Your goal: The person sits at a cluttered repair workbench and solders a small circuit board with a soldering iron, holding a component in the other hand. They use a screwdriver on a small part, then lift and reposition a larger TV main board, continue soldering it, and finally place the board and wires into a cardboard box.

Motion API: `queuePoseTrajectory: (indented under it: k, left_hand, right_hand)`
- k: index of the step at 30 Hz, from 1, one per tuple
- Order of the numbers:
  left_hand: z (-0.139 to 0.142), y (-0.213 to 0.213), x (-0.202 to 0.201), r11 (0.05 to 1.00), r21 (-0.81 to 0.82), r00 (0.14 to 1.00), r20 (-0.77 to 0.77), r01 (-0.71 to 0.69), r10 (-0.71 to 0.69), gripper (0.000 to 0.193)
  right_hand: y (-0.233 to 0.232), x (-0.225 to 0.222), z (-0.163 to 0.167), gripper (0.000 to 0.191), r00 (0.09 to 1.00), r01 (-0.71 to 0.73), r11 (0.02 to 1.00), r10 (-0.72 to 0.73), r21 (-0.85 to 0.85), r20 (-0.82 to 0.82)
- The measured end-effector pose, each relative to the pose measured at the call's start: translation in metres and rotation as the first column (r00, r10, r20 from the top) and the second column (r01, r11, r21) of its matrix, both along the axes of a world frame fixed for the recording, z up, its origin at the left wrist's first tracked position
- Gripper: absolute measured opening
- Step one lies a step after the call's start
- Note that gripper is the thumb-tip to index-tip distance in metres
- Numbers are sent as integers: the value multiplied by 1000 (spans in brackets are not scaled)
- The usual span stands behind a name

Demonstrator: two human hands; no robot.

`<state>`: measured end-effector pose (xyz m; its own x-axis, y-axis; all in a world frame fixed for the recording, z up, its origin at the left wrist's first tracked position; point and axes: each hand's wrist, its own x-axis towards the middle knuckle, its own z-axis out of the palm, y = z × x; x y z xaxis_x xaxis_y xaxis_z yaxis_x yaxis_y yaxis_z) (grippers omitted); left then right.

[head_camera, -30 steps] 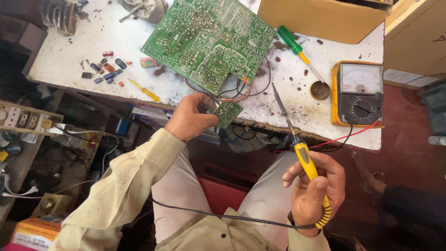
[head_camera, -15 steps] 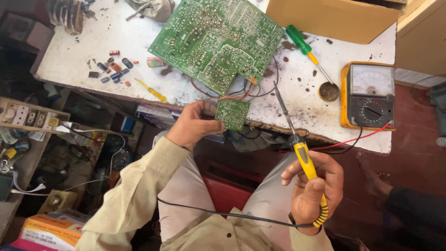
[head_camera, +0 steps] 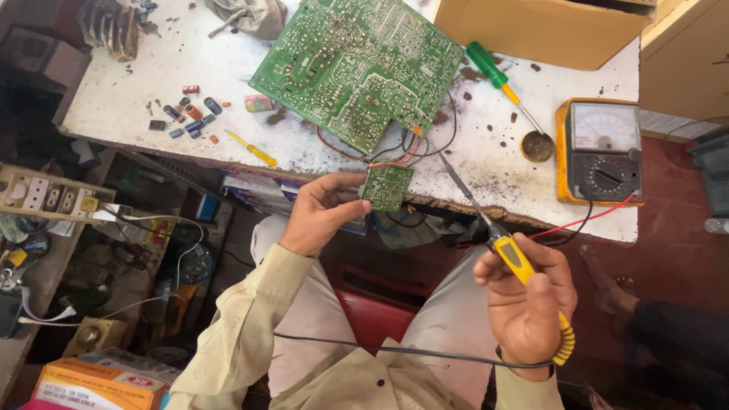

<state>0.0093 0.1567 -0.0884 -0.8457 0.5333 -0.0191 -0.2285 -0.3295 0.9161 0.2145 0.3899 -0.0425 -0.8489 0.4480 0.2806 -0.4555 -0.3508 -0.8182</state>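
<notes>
Green small circuit board (head_camera: 386,187) being pinched in the left hand (head_camera: 319,215), yellow-handled soldering iron (head_camera: 507,254) being gripped in the right hand (head_camera: 528,304).
Holding the small board just off the white bench (head_camera: 137,114) edge, tethered by thin wires to the large green circuit board (head_camera: 357,64) lying on top; pointing the iron's tip up toward the small board, not touching it; sitting near an orange analog meter (head_camera: 600,152), green screwdriver (head_camera: 497,80), and scattered capacitors (head_camera: 186,118).

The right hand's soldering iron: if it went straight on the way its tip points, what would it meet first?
Probably the bundle of wires at the large green circuit board; the tip of the soldering iron in the right hand aims there, though depth is unclear.
</notes>
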Motion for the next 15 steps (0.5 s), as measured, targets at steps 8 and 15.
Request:
queuePoseTrajectory:
  k: [8,15]
  left_hand:
    - [-8,-7,-6,993,-94,994,-85,64,-72,39]
    - [23,-4,-3,939,-342,899,-424,-44,-113,39]
  right_hand:
    - [-22,-16,-11,37,989,128,978,-138,162,51]
    - [-35,-28,-10,42,990,32,965,-67,259,124]
